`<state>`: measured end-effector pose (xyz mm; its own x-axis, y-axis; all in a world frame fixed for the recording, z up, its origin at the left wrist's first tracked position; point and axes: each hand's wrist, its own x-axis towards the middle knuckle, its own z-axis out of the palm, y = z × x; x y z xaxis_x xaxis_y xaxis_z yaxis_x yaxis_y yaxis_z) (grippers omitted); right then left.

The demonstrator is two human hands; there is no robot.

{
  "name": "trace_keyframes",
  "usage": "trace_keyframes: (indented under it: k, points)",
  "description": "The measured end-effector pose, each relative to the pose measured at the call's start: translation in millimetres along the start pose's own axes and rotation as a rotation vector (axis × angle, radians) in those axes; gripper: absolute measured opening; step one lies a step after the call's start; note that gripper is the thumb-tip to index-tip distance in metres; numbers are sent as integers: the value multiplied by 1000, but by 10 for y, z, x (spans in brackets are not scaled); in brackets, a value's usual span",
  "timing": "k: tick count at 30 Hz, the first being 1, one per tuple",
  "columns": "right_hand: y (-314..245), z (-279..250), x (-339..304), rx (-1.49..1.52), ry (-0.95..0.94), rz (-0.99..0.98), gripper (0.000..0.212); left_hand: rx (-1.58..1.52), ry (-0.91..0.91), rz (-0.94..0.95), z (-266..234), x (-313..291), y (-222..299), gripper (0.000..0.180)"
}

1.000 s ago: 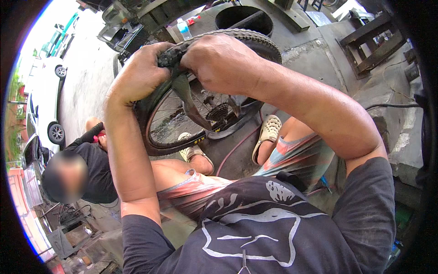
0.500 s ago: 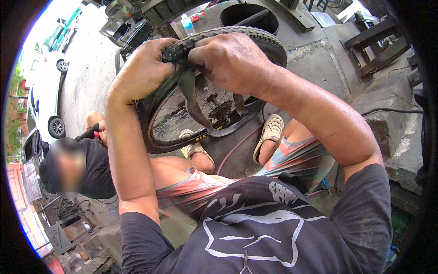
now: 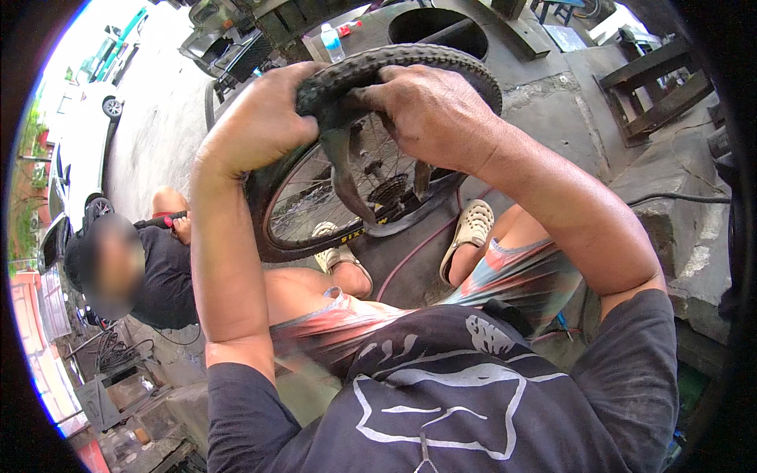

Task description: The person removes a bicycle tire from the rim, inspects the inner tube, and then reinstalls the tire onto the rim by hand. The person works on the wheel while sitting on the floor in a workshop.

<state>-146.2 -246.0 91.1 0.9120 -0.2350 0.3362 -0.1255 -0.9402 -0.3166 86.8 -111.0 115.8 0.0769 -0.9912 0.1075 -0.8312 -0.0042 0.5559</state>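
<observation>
A bicycle wheel with a knobby black tire (image 3: pixel 410 57) stands tilted in front of me, between my feet. My left hand (image 3: pixel 264 118) is closed round the tire's top left part, thumb on the inner side. My right hand (image 3: pixel 438 114) grips the tire a little to the right, its thumb and fingers at the inner edge. A dark, limp inner tube (image 3: pixel 341 169) hangs out of the tire below my hands and loops down over the spokes. The cassette (image 3: pixel 386 191) shows at the hub. Just what my fingertips press on is hidden.
Beyond the wheel are a round black tub (image 3: pixel 441 33) and a water bottle (image 3: pixel 332 43). A person in black (image 3: pixel 162 276) sits at my left. A metal stand (image 3: pixel 658 91) is at the far right; a thin hose (image 3: pixel 406 264) crosses the concrete floor between my feet.
My right hand has moved slightly right along the tire, widening the gap between my hands. My left hand and the wheel have shifted a little to the right.
</observation>
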Motion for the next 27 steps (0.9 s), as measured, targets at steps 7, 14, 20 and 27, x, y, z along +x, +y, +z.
trace_keyframes:
  k: [7, 14, 20, 27]
  points:
    - [-159, 261, -196, 3, 187, 26, 54, 193, 29, -138, -6, -45, 65, 68]
    - [-109, 575, -195, -81, 338, 80, 57, 441, 116, -139, 156, -56, 378, 78]
    - [-170, 533, -60, -28, 284, 121, 59, 817, 96, -155, 235, -26, 375, 83]
    - [-121, 625, -63, 26, 315, 206, 63, 677, 107, -68, 159, 52, 341, 83]
